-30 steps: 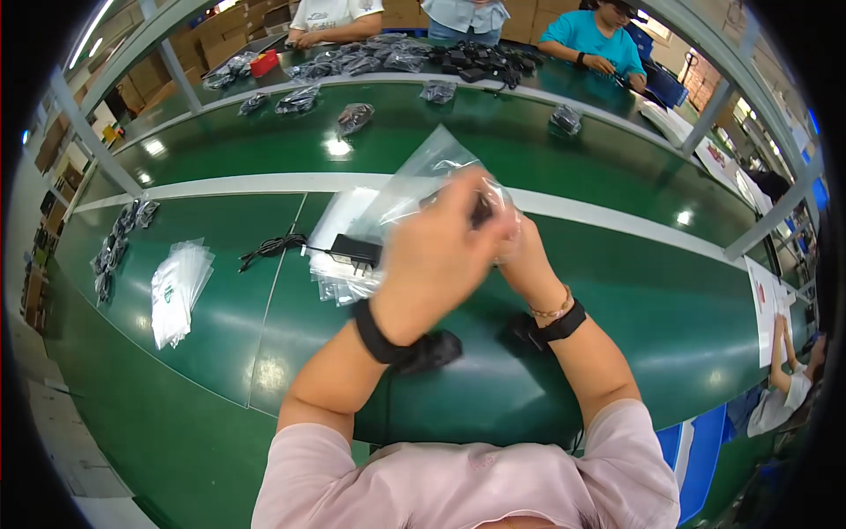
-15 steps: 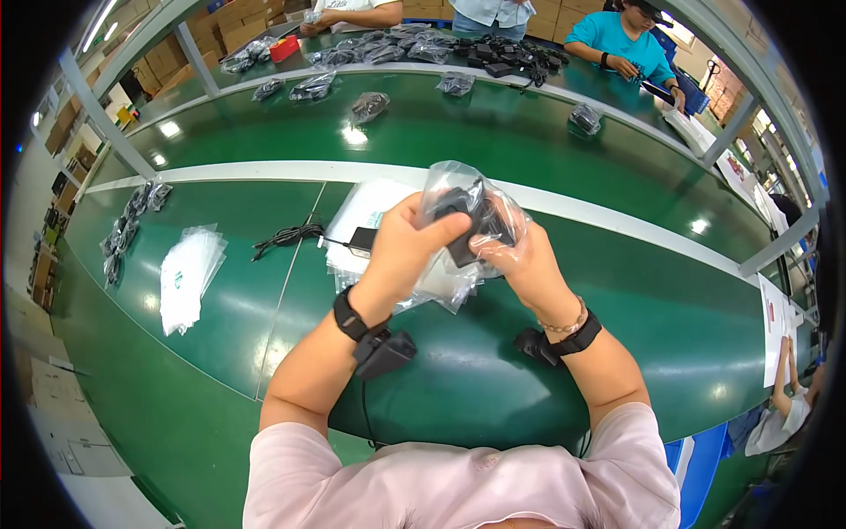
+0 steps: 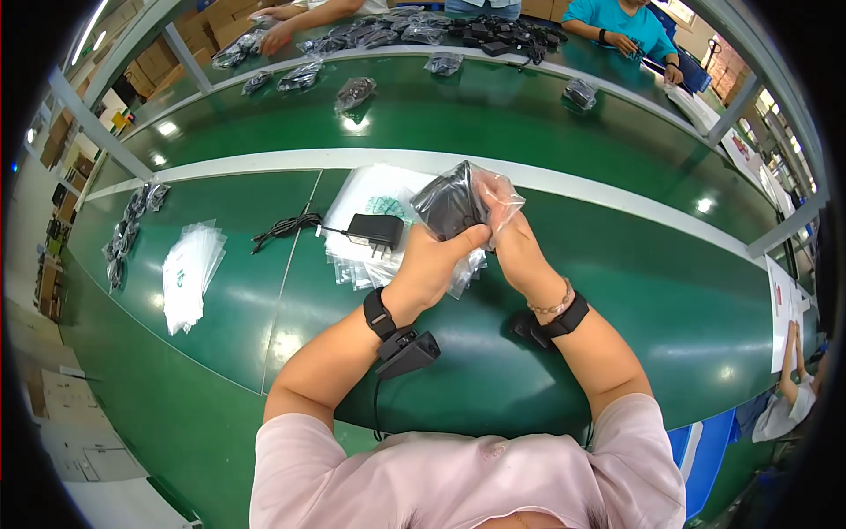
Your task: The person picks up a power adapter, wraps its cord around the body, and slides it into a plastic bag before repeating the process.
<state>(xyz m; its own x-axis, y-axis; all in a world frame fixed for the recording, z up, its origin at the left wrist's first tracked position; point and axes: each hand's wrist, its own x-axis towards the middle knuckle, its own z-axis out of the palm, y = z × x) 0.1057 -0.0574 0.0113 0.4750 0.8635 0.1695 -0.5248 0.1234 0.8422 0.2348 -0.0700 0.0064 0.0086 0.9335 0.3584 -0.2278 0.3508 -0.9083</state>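
Observation:
A clear plastic bag with a black power adapter point(image 3: 448, 201) inside is held up over the middle of the green bench. My left hand point(image 3: 432, 264) grips it from below and the left, its thumb laid across the bottom. At the right edge of the bag, my right hand point(image 3: 513, 231) is closed on the loose plastic, its fingers partly behind the film. Just left of my hands, a second black adapter point(image 3: 377, 229) with prongs and a coiled cord point(image 3: 286, 229) lies on a stack of clear bags point(image 3: 361, 189).
A fanned pile of clear bags point(image 3: 189, 278) lies on the left, with a row of bagged adapters point(image 3: 123, 234) beyond it. Past the white rail point(image 3: 264, 163), a conveyor belt point(image 3: 291, 110) carries several bagged adapters. Co-workers stand behind heaped adapters point(image 3: 507, 40) at the far side.
The bagged adapter has been turned and shifted slightly left in my hands. My right thumb has come off its front. The adapter on the bag stack shows more fully.

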